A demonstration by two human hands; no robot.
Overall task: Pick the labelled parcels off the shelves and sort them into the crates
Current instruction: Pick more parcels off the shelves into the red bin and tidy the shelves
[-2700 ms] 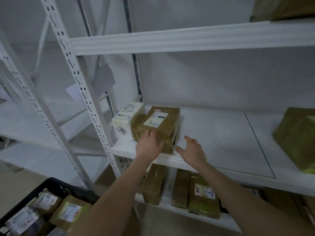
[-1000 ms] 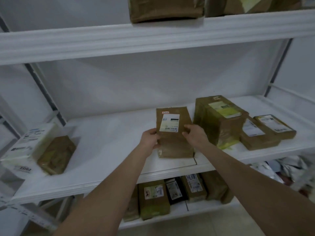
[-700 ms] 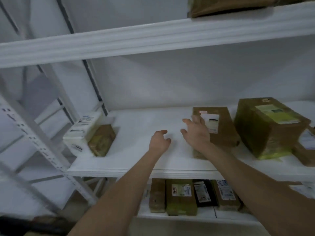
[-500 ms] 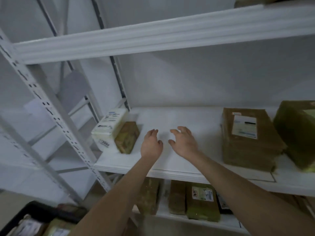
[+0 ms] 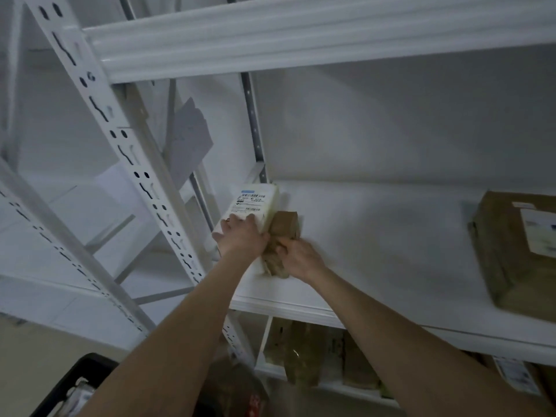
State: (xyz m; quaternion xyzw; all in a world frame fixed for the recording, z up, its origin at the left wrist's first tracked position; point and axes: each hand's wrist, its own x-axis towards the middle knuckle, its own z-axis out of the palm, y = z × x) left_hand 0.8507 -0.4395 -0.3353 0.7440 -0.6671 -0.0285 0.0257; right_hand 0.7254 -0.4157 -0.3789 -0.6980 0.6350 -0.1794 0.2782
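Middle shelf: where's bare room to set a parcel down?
Bare: white middle shelf between the small brown wrapped parcel and the large brown cardboard box. Crowded: left end, where the left hand holds the white labelled parcel and the right hand the brown one; lower shelf packed.

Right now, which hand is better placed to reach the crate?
Probably left: left hand holds the white parcel, with the crate below on its side; right hand, on the brown parcel, is farther.

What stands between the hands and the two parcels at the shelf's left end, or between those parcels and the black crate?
Nothing before the hands: the left hand holds the white parcel, the right hand the brown parcel. Toward the crate, the rack's slotted upright stands beside the path.
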